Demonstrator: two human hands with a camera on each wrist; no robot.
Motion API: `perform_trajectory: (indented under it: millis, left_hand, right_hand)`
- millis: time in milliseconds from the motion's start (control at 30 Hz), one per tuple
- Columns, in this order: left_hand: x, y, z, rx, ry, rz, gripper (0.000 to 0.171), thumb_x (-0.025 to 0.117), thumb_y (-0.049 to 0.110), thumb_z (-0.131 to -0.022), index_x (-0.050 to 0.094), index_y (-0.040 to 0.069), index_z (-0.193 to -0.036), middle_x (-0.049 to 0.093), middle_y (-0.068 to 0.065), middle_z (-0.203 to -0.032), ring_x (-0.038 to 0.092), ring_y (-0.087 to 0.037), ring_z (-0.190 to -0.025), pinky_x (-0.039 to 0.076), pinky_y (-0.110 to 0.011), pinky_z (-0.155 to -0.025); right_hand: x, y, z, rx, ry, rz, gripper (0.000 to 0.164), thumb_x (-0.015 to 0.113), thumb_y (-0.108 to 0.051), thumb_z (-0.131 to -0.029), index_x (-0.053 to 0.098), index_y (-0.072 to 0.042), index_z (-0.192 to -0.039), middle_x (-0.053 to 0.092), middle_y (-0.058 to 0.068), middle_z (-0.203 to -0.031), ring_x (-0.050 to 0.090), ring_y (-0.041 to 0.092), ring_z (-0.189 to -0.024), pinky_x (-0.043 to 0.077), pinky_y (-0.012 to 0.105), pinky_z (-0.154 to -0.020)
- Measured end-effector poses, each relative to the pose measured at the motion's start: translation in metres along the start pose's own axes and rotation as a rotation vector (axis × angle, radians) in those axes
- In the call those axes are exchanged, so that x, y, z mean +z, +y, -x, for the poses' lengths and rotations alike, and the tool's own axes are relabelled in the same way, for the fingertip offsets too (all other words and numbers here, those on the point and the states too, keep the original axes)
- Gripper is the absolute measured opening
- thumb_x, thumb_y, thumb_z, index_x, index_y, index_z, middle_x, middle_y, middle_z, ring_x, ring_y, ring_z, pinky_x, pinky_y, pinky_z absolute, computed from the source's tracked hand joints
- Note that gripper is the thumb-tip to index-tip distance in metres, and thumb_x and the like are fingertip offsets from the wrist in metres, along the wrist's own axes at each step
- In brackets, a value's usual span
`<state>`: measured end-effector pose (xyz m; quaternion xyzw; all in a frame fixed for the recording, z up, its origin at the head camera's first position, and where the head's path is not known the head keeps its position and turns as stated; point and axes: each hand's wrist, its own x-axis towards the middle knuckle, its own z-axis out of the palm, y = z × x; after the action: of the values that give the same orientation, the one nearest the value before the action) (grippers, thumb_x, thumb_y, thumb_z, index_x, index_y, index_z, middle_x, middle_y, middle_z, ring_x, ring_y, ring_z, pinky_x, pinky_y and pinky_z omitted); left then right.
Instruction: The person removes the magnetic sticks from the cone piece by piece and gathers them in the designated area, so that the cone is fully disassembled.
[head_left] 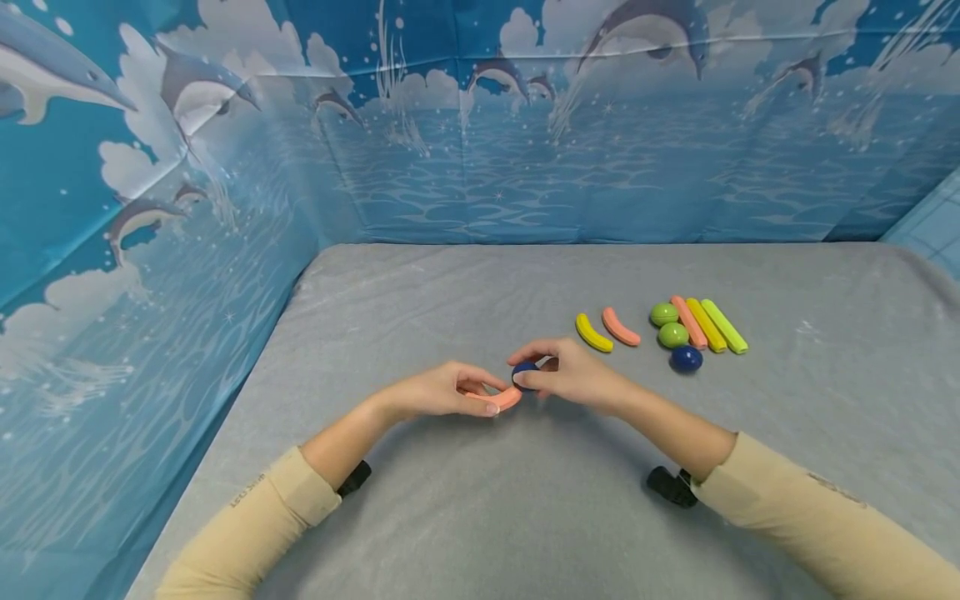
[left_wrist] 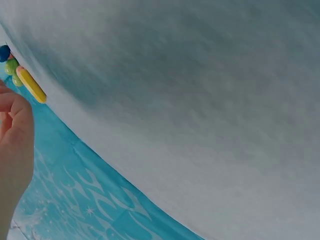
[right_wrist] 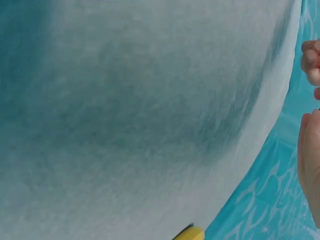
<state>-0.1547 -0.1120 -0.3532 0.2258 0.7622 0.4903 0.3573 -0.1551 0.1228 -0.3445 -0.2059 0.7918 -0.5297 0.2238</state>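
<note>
In the head view my left hand holds a pink curved, banana-shaped piece between thumb and fingers. My right hand pinches a dark blue rounded piece, partly hidden by its thumb and fingers. The blue piece is right at the pink one's right end, above the middle of the table. Only part of the left hand shows at the left wrist view's edge. Along the right wrist view's right edge, the right hand is cut off, and what it pinches is out of frame.
Right of the hands lie a yellow curved piece and another pink curved piece. Farther right are two green rounded pieces, a blue one, and pink, yellow and lime sticks. Grey cloth covers the table; a dolphin-print curtain stands behind.
</note>
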Motion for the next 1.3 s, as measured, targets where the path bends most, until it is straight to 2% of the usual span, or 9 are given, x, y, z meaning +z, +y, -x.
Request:
perform_trajectory:
  millis: [100, 233, 367, 567, 733, 867, 1000, 1133, 1300]
  left_hand:
    - [0.004, 0.002, -0.002, 0.035, -0.01, 0.014, 0.04, 0.063, 0.015, -0.09, 0.057, 0.009, -0.129, 0.062, -0.007, -0.117, 0.057, -0.014, -0.103, 0.047, -0.03, -0.082]
    - [0.009, 0.004, -0.003, 0.067, 0.013, 0.054, 0.039, 0.064, 0.014, -0.089, 0.058, 0.009, -0.128, 0.064, -0.008, -0.114, 0.058, -0.016, -0.097, 0.047, -0.036, -0.082]
    - [0.015, 0.007, -0.004, 0.078, 0.034, 0.088, 0.038, 0.065, 0.014, -0.088, 0.061, 0.012, -0.126, 0.065, -0.011, -0.111, 0.06, -0.017, -0.095, 0.047, -0.041, -0.083]
    - [0.026, 0.01, -0.007, 0.073, 0.069, 0.082, 0.037, 0.067, 0.014, -0.087, 0.062, 0.011, -0.123, 0.069, -0.009, -0.097, 0.061, -0.015, -0.087, 0.048, -0.037, -0.077]
    - [0.03, 0.011, -0.01, 0.066, 0.079, 0.057, 0.037, 0.068, 0.013, -0.086, 0.063, 0.009, -0.122, 0.068, -0.003, -0.087, 0.059, -0.013, -0.08, 0.048, -0.033, -0.071]
    - [0.031, 0.012, -0.013, 0.062, 0.08, 0.046, 0.035, 0.068, 0.013, -0.086, 0.064, 0.009, -0.12, 0.067, -0.013, -0.083, 0.057, -0.02, -0.073, 0.045, -0.029, -0.065]
    - [0.031, 0.011, -0.015, 0.048, 0.08, 0.047, 0.034, 0.068, 0.014, -0.086, 0.065, 0.01, -0.119, 0.067, -0.013, -0.085, 0.056, -0.02, -0.073, 0.044, -0.028, -0.064]
    - [0.028, 0.008, -0.019, 0.038, 0.132, 0.022, 0.032, 0.069, 0.014, -0.085, 0.065, 0.008, -0.115, 0.068, -0.002, -0.089, 0.056, -0.011, -0.076, 0.043, -0.026, -0.065]
    - [0.023, 0.006, -0.024, 0.029, 0.183, 0.005, 0.028, 0.071, 0.014, -0.083, 0.066, 0.005, -0.109, 0.066, -0.001, -0.089, 0.054, -0.011, -0.074, 0.042, -0.025, -0.064]
  right_hand:
    - [-0.004, 0.0, 0.004, -0.012, 0.01, 0.012, 0.036, 0.065, -0.017, -0.088, 0.06, 0.002, -0.118, 0.059, 0.014, -0.114, 0.061, 0.034, -0.082, 0.051, 0.044, -0.075]
    - [-0.009, 0.0, 0.009, -0.048, 0.028, 0.055, 0.039, 0.071, -0.016, -0.082, 0.062, 0.0, -0.116, 0.061, 0.011, -0.112, 0.06, 0.026, -0.084, 0.05, 0.039, -0.072]
    - [-0.011, 0.001, 0.012, -0.091, 0.041, 0.097, 0.039, 0.074, -0.014, -0.079, 0.063, 0.0, -0.114, 0.061, 0.013, -0.111, 0.058, 0.022, -0.085, 0.05, 0.033, -0.069]
    - [-0.011, 0.005, 0.017, -0.088, 0.066, 0.135, 0.039, 0.077, -0.016, -0.077, 0.064, 0.001, -0.11, 0.061, 0.011, -0.106, 0.057, 0.021, -0.08, 0.05, 0.031, -0.066]
    - [-0.011, 0.007, 0.02, -0.14, 0.075, 0.25, 0.035, 0.077, -0.017, -0.076, 0.066, 0.0, -0.105, 0.062, 0.008, -0.099, 0.058, 0.017, -0.076, 0.051, 0.029, -0.064]
    - [-0.012, 0.009, 0.02, -0.181, 0.1, 0.348, 0.032, 0.076, -0.012, -0.075, 0.066, 0.0, -0.103, 0.063, 0.007, -0.095, 0.057, 0.017, -0.073, 0.05, 0.027, -0.061]
    - [-0.018, 0.013, 0.021, -0.171, 0.133, 0.378, 0.032, 0.076, -0.009, -0.074, 0.067, 0.001, -0.103, 0.063, 0.008, -0.095, 0.057, 0.018, -0.075, 0.049, 0.026, -0.06]
    - [-0.028, 0.018, 0.024, -0.132, 0.161, 0.374, 0.033, 0.078, -0.011, -0.074, 0.067, 0.0, -0.104, 0.064, 0.008, -0.096, 0.057, 0.02, -0.076, 0.049, 0.028, -0.061]
    - [-0.042, 0.021, 0.034, -0.084, 0.179, 0.394, 0.037, 0.079, -0.017, -0.075, 0.067, -0.001, -0.106, 0.065, 0.008, -0.101, 0.058, 0.021, -0.08, 0.049, 0.03, -0.065]
